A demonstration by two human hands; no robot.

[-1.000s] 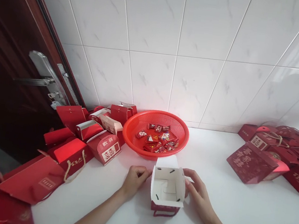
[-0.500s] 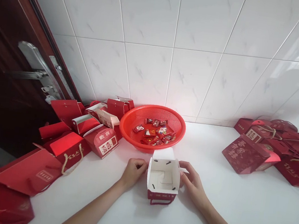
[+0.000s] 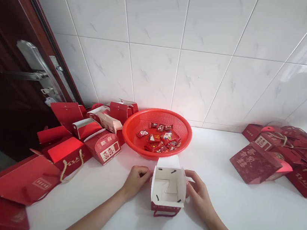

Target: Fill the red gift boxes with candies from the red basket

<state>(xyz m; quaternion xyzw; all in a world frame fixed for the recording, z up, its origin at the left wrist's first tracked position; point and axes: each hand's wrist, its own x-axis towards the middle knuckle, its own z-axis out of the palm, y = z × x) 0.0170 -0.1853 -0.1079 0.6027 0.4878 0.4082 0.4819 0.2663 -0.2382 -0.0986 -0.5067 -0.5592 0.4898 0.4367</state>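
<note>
A small red gift box (image 3: 168,191) stands open on the white table, its white inside facing up and its bottom bare. A dark red cord handle (image 3: 164,214) hangs at its front, and a white flap (image 3: 168,162) sticks up at the back. My left hand (image 3: 136,182) is closed at the box's left side, fingers curled against the edge. On the other side my right hand (image 3: 198,192) grips the right wall near a small white tab (image 3: 189,179), with the thumb in front. Behind the box, a red plastic basket (image 3: 129,145) holds several wrapped candies (image 3: 154,138).
Several red gift boxes (image 3: 104,147), many with lids up, crowd the left side beside a dark door with a metal handle (image 3: 31,74). More red boxes (image 3: 254,162) are piled on the right. A white tiled wall (image 3: 199,87) runs along the back.
The camera view has shifted slightly. Both hands keep their places at the sides of the gift box, and the candies lie as before.
</note>
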